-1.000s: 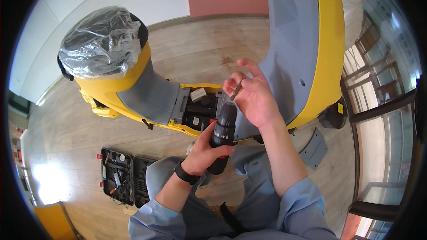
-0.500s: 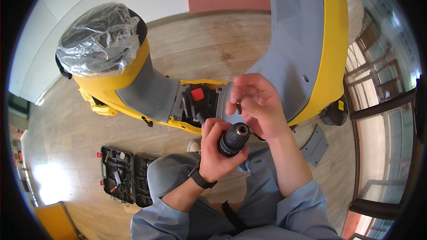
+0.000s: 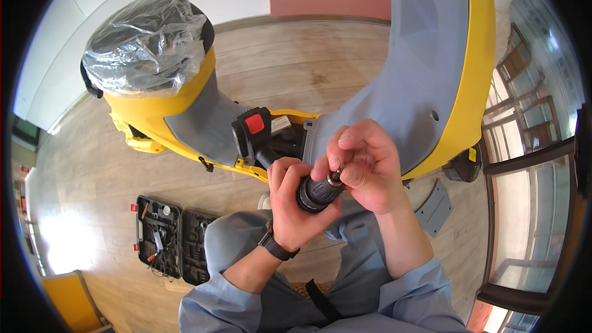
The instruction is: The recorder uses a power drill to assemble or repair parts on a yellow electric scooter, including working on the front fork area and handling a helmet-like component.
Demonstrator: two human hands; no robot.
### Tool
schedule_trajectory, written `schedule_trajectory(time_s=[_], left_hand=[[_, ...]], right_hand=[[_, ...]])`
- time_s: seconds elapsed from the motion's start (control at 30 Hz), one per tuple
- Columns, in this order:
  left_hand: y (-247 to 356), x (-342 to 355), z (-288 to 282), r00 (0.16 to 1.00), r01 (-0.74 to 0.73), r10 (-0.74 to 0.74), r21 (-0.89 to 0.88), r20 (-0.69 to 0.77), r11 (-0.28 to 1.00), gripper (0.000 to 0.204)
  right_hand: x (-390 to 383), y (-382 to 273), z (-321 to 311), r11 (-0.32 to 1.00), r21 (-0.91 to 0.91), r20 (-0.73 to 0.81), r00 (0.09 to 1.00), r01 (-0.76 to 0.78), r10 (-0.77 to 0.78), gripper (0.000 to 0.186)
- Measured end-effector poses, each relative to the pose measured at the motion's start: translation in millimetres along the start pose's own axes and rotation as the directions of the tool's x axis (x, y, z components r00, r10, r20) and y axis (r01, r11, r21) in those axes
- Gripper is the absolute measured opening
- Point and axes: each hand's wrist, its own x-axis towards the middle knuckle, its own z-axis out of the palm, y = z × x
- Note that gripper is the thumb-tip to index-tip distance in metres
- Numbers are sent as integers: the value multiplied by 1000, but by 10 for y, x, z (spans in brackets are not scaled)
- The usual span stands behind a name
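My left hand is wrapped round the body of a black cordless drill, whose chuck points up and to the right. The drill's battery end, with a red button, sticks out beyond the fingers. My right hand pinches a small dark screwdriver bit between thumb and fingers at the mouth of the chuck. How deep the bit sits there is hidden by the fingertips. Just beyond both hands stands a yellow and grey scooter; its floorboard compartment is uncovered, with dark parts inside.
Clear plastic wraps the scooter's seat at the left. An open black tool case lies on the floor at the lower left. A loose grey panel rests on the floor at the right, near glass doors with dark frames.
My right hand has brought the bit down from above to the drill's chuck. The drill has tilted to the right, and the view has shifted slightly.
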Motion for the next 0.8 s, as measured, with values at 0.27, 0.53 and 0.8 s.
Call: schedule_trajectory(time_s=[0.27,0.53,0.8], left_hand=[[-11,35,-44,999,31,-31,17,-30,999,43],[-29,26,-47,998,40,-39,13,-38,999,43],[-34,34,-13,991,57,-83,-233,-104,971,52]], right_hand=[[41,-2,118,975,-222,-58,998,13,-27,40],[45,54,78,977,-206,-4,998,64,-66,36],[55,116,26,835,-546,183,982,62,47,54]])
